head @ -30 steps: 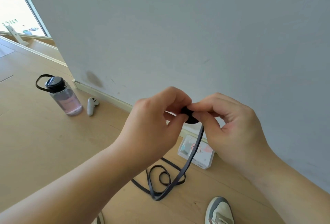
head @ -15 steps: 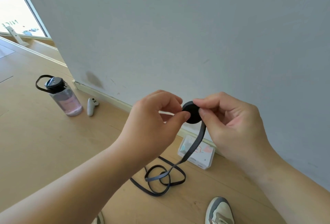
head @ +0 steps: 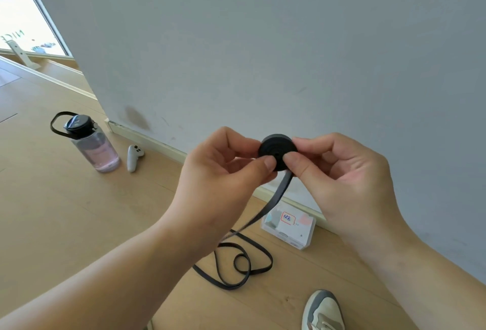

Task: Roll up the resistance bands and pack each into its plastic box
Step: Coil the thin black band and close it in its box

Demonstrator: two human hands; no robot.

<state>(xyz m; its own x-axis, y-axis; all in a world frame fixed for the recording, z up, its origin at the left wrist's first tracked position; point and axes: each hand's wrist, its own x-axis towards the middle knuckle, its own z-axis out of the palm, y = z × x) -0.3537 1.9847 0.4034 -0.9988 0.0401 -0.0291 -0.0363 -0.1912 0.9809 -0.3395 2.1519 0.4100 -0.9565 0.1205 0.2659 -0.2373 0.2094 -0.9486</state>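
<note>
A black resistance band is partly wound into a tight round roll held up in front of the grey wall. My left hand pinches the roll's left side with thumb and fingers. My right hand pinches its right side, thumb on the roll's face. The band's loose tail hangs down from the roll to several loops lying on the wooden floor. A clear plastic box with a paper label lies on the floor by the skirting board, below my hands.
A clear water bottle with a black lid stands on the floor at left, with a white handheld controller beside it. A grey and white shoe shows at the bottom edge. The grey wall is close ahead.
The roll has grown and now faces the camera more openly. More of the tail has been taken up, so the loops on the floor have shifted and shrunk.
</note>
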